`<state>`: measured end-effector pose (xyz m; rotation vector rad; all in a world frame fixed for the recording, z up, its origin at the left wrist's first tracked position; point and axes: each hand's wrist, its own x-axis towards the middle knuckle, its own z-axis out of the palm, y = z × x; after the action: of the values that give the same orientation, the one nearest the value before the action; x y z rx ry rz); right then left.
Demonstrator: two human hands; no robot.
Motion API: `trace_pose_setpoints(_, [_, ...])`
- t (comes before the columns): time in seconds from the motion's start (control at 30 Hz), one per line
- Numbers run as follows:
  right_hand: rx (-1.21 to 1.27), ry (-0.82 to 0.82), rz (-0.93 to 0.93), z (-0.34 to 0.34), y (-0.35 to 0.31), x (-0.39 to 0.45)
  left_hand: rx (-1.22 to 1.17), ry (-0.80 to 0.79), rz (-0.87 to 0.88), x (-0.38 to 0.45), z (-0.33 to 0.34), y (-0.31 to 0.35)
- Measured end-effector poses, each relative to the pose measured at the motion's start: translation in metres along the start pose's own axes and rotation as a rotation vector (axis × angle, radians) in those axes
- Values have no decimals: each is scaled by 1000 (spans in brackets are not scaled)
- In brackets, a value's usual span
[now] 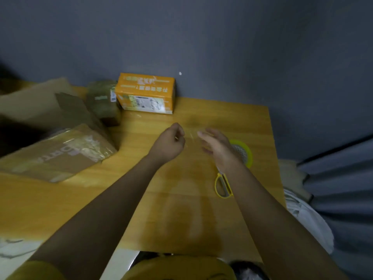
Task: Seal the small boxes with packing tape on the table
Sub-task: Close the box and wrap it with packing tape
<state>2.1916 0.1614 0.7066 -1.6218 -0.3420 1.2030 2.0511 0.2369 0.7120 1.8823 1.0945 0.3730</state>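
Clear tape strip (191, 136), faint and blurred, stretches between both hands above the wooden table (141, 178); the left hand (168, 143) pinches one end, the right hand (219, 147) lies open at the other. Flimsy and sticky, it likely needs edge-holding. An orange box (145, 93) waits beyond, against the wall.

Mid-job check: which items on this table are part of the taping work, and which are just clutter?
Part of the job:
- orange box by the wall
- tape roll behind the right hand
- yellow scissors
- clear tape strip, seemingly stretched between the hands; left hand pinches it

Lying about:
- large taped carton
- flattened cardboard
- wrapped brown parcel, possibly also for sealing
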Motion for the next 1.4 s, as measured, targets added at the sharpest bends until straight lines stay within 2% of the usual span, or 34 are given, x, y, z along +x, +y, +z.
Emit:
trace_pose_setpoints(0.1, [113, -45, -171, 30, -20, -4, -22, 102, 14, -8, -38, 6])
trace_pose_setpoints(0.3, [57, -88, -339, 108, -66, -6, -94, 263, 15, -27, -120, 9])
trace_pose_setpoints(0.43, [80, -61, -457, 168, -89, -12, -103, 378, -27, -35, -177, -4])
trace_pose_setpoints(0.57, [68, -36, -531, 224, -101, -20, -148, 412, -14, -37, -233, -21])
trace_pose_setpoints(0.8, [9, 76, -489, 297, -87, -17, -238, 310, -56, -31, -299, -72])
trace_pose_setpoints(0.93, [-41, 145, -452, 321, -70, -20, -82, 216, -30, -37, -318, -91])
trace_pose_setpoints(1.1, [30, 225, -420, 341, -58, -29, 70, 133, 32, -39, -326, -101])
trace_pose_setpoints(1.4, [-33, 228, -478, 343, -63, -26, 348, 44, 29, -39, -341, -112])
